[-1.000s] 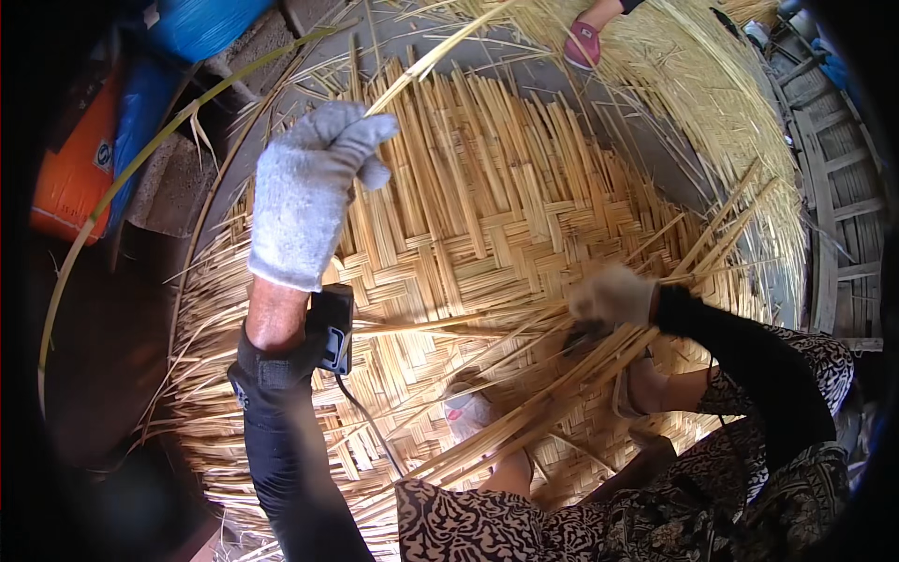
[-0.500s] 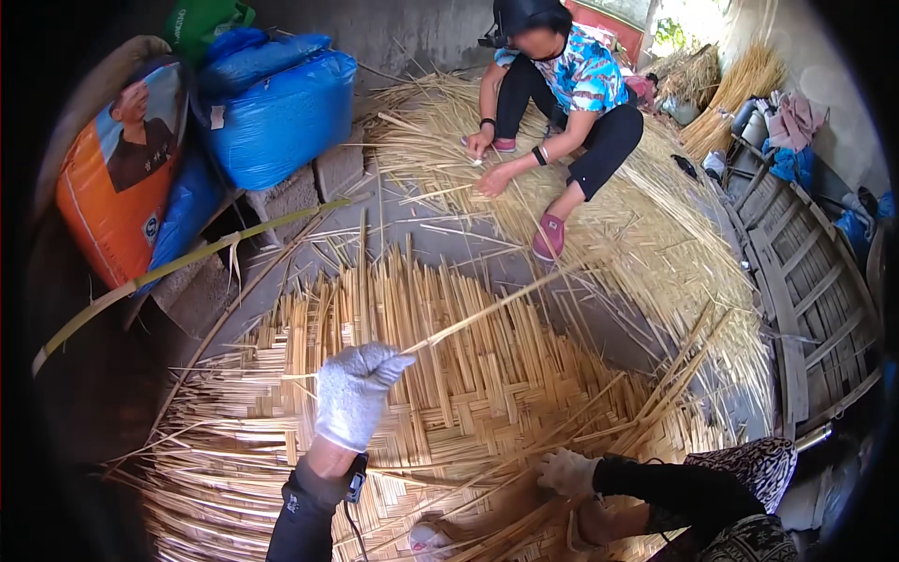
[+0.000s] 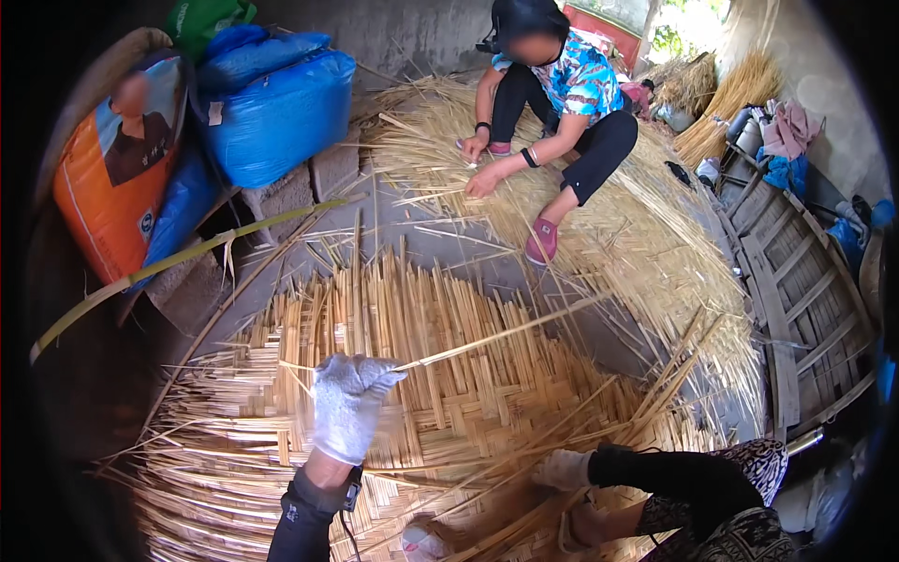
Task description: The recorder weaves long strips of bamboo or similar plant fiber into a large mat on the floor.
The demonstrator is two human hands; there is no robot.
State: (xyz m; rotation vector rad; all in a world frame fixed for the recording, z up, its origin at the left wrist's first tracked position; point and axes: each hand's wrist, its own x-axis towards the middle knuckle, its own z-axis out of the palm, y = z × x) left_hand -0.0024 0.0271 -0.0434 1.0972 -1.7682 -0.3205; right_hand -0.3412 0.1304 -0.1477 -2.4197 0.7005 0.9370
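My left hand (image 3: 348, 398), in a whitish work glove, is closed around a long thin reed strip (image 3: 506, 331). The strip slants up to the right above the mat, and a short end pokes out left of the glove. Beneath it spreads a woven reed mat (image 3: 440, 398), with loose strip ends fanning along its far and left edges. My right hand (image 3: 560, 469), also gloved, is low over the mat at the lower right, beside long loose strips (image 3: 646, 421). Its fingers are too blurred and dark to show whether they grip anything.
Across from me a person (image 3: 552, 103) crouches on another reed mat (image 3: 618, 225), both hands at its strips. Blue sacks (image 3: 272, 117) rest on concrete blocks (image 3: 286, 201) at left, beside an orange bag (image 3: 108, 201). A wooden ladder-like frame (image 3: 805, 290) stands right. My shoe (image 3: 423, 541) is on the mat.
The strip in my left hand has tilted lower, its far end swinging down and to the right. My left hand has shifted slightly; my right hand stays at nearly the same place.
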